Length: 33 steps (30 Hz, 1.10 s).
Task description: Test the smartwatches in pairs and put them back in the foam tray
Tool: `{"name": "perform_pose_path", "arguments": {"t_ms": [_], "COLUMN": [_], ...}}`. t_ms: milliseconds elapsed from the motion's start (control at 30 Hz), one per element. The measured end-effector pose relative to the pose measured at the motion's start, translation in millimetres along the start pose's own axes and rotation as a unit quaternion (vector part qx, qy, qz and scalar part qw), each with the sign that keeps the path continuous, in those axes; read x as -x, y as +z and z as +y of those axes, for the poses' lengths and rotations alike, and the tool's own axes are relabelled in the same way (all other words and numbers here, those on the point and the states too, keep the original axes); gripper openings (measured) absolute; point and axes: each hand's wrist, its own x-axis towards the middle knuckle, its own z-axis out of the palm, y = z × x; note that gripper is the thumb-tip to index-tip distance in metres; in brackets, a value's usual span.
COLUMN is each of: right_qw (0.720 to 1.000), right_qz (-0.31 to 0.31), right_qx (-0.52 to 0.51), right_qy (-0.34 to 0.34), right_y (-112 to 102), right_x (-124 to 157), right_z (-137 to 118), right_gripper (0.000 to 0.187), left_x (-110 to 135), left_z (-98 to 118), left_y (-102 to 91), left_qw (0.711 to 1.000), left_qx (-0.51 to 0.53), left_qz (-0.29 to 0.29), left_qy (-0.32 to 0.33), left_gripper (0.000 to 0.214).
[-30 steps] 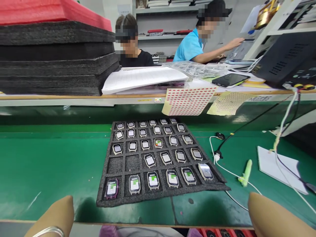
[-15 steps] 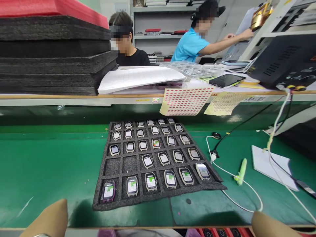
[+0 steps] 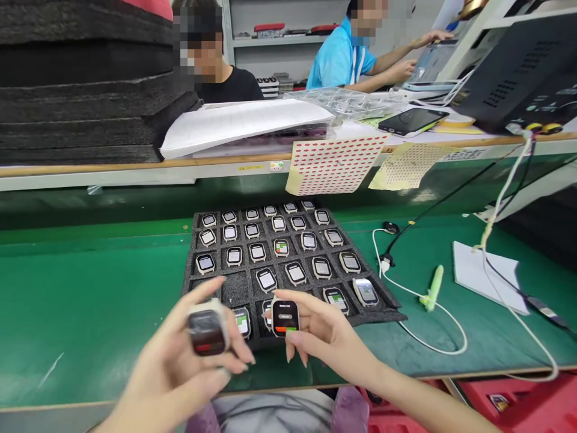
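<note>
Tabletop: green tabletop (image 3: 81,288), running the width of the view, with a raised shelf behind it where two other people sit at their own work.
Foam stack: dark foam sheets (image 3: 76,102) piled on that shelf at far left, well apart from both hands.
Foam tray: black compartment tray (image 3: 237,290) lying flat on the tabletop, straight ahead of the hands. Most cells are filled and a few near-left ones are bare.
Sticker sheet: sheet of red dots (image 3: 336,163) hanging over the shelf edge, behind the tray.
Left hand: left hand (image 3: 180,367) raised over the tray's near-left corner, its grip pinching the dark watch body (image 3: 207,329) between thumb and fingers.
Right hand: right hand (image 3: 327,338) just beside it, its grip pinching the lit watch body (image 3: 285,317) at the edges, screen facing up.
Tray watches: strapless watch bodies (image 3: 295,272) sitting one per cell with screens up, most lit pale.
Held pair: both are clear of the foam, above the tray's front row. The left one shows a red bar, the right one text with a red and green bar.
Handling, as I judge it: keep fingertips on the case edges and off the glass. Hold each screen square to the eyes and keep the two units apart so they do not knock. Stay low over the foam so a slip lands soft.
</note>
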Motion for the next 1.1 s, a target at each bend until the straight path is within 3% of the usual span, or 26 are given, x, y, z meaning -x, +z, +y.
{"name": "perform_pose_path", "arguments": {"t_ms": [133,267,433,733,900,1100], "right_qw": [0.999,0.996,0.991,0.997,0.997,0.997], "right_qz": [0.003,0.042,0.087,-0.021,0.001,-0.003], "right_qx": [0.016,0.040,0.061,0.048,0.027,0.006], "right_qy": [-0.031,-0.062,-0.081,-0.063,-0.066,-0.074], "right_y": [-3.3,-3.3,-0.9,-5.3,-7.4,-9.9], "right_x": [-2.0,-5.1,-5.5,4.5,0.5,-0.7], "right_z": [3.0,10.3,14.3,3.3,5.8,4.7], "right_gripper": [0.045,0.037,0.025,0.045,0.047,0.044], "left_x": [-28.0,-33.5,-32.4,-37.5,-36.4,-35.2], "left_z": [-28.0,-45.0,-44.3,-42.2,-41.3,-41.1], "left_y": [16.4,19.7,16.4,13.2,12.8,17.2], "left_qw": [0.999,0.998,0.997,0.998,0.993,0.998], "left_qx": [0.006,0.023,0.035,0.048,0.077,0.029], "left_qz": [-0.034,-0.061,-0.073,-0.044,-0.093,-0.048], "left_qy": [-0.029,-0.018,-0.004,-0.004,0.018,0.000], "left_gripper": [0.059,0.063,0.055,0.047,0.060,0.065]}}
